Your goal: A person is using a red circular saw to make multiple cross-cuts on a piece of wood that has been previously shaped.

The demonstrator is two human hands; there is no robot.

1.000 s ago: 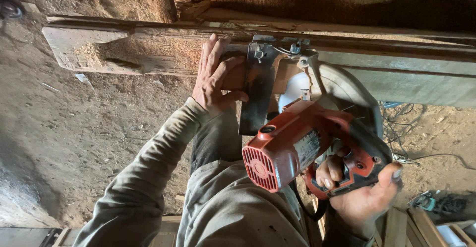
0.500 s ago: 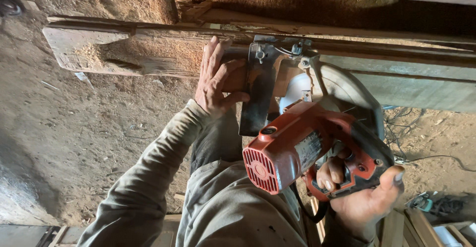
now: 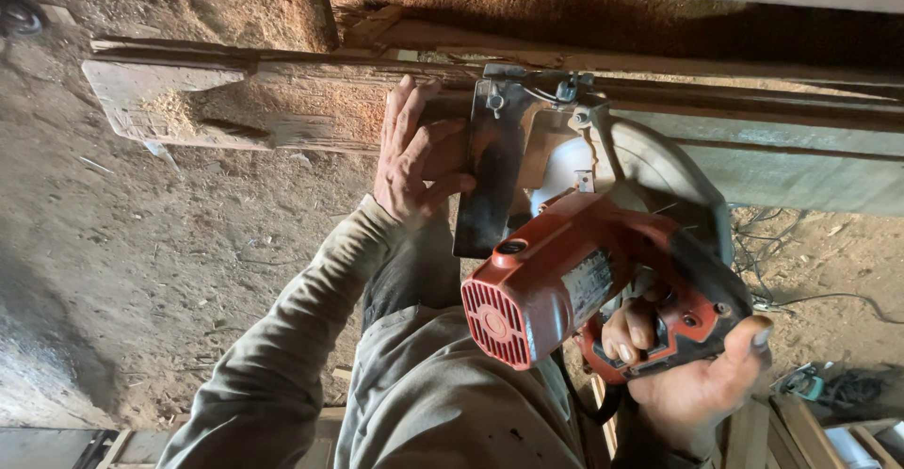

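Rough weathered wood plank, glossy red plastic saw housing, dull metal base plate

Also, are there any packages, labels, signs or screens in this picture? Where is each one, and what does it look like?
Label: on the side of the red saw motor housing, held in the right hand; a small rectangular plate, silvery grey with dark print too small to read.
No packages, signs or screens in view.
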